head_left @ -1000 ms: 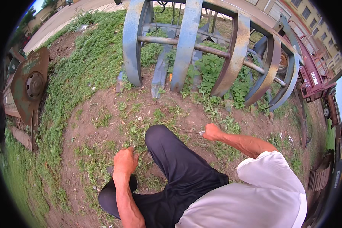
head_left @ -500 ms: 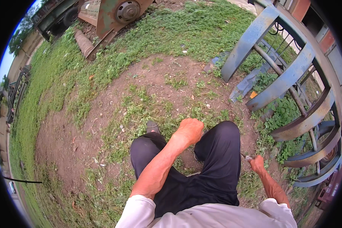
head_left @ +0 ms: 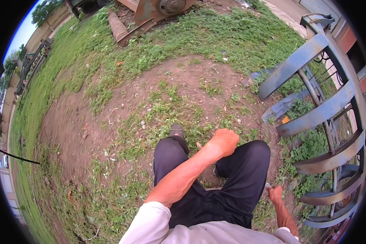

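My left hand (head_left: 225,143) is closed in a fist over the gap between my knees, beside the inner side of my right knee (head_left: 256,152). Its fingers are turned away, so what they hold, if anything, is hidden. Low on the outer side of my right thigh, my right hand (head_left: 275,192) is closed around a small thing with a pale end (head_left: 268,186); its kind is too small to tell, and part of it is behind the leg. Below and ahead of my left knee (head_left: 168,151), green weeds (head_left: 166,107) grow on bare brown soil (head_left: 122,81).
A rusty blue frame of curved metal bars (head_left: 325,110) stands close on my right, with weeds growing through it. Farther ahead lie a rusty machine (head_left: 144,16) and a ribbed pipe (head_left: 117,26). My left shoe (head_left: 176,130) rests on the weedy ground.
The whole view has shifted, so the surroundings sit farther right and mostly lower. My right hand has come closer to my right thigh. My left fist has moved slightly toward my right knee.
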Action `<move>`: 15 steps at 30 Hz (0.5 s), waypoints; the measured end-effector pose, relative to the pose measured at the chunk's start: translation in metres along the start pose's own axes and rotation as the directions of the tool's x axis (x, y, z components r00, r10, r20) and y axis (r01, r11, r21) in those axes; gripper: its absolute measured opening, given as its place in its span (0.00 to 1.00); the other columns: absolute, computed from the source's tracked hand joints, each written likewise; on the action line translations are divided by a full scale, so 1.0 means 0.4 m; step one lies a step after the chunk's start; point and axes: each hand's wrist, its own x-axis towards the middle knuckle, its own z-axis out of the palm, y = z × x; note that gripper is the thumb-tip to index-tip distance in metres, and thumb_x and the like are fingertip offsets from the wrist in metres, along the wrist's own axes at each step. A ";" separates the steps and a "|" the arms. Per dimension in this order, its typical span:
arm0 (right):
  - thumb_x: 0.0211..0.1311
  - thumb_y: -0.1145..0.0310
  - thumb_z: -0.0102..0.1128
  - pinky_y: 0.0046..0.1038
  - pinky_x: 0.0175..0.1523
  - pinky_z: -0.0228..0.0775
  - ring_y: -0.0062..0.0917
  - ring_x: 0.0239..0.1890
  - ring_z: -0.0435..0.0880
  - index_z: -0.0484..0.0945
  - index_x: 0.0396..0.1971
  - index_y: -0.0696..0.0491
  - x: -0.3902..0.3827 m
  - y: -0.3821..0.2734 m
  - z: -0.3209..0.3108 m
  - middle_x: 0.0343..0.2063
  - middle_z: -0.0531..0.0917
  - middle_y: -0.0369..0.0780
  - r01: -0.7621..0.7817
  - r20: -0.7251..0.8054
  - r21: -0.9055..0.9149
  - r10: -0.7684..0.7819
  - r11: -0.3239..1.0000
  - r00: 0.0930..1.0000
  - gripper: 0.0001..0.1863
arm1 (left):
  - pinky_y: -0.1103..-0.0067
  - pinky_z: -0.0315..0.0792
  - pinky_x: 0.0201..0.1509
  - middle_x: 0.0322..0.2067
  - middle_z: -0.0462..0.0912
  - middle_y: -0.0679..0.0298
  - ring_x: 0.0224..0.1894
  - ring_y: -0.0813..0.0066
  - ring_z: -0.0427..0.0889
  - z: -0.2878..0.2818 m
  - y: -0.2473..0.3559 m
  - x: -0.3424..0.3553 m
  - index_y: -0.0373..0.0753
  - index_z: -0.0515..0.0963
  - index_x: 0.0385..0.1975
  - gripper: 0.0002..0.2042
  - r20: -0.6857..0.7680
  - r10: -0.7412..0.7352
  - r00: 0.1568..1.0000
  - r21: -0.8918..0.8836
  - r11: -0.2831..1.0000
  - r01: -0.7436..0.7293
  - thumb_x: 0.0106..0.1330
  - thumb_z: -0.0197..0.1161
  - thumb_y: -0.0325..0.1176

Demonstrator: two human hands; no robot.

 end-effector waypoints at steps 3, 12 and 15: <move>0.58 0.73 0.65 0.32 0.16 0.73 0.30 0.13 0.81 0.81 0.30 0.69 -0.001 0.006 0.004 0.16 0.81 0.45 -0.026 -0.015 -0.025 0.026 0.999 1.000 0.12 | 0.60 0.79 0.47 0.34 0.86 0.45 0.43 0.46 0.86 -0.009 0.004 -0.006 0.34 0.86 0.31 0.09 0.023 -0.008 1.000 0.000 1.000 0.008 0.56 0.61 0.30; 0.59 0.73 0.63 0.32 0.16 0.70 0.33 0.13 0.83 0.81 0.32 0.71 0.047 0.041 0.012 0.17 0.82 0.47 -0.076 -0.005 -0.061 0.075 0.995 0.997 0.13 | 0.60 0.79 0.48 0.35 0.86 0.45 0.43 0.46 0.86 -0.003 -0.002 -0.008 0.32 0.85 0.31 0.09 0.009 -0.004 1.000 -0.033 0.999 0.004 0.57 0.60 0.29; 0.58 0.70 0.66 0.33 0.20 0.74 0.31 0.15 0.83 0.83 0.28 0.70 0.097 0.106 0.008 0.17 0.83 0.49 -0.001 -0.045 -0.167 -0.007 0.986 0.999 0.14 | 0.60 0.79 0.48 0.35 0.86 0.45 0.43 0.46 0.86 -0.006 0.007 -0.008 0.32 0.85 0.31 0.09 -0.023 0.006 1.000 -0.045 0.999 -0.007 0.57 0.60 0.29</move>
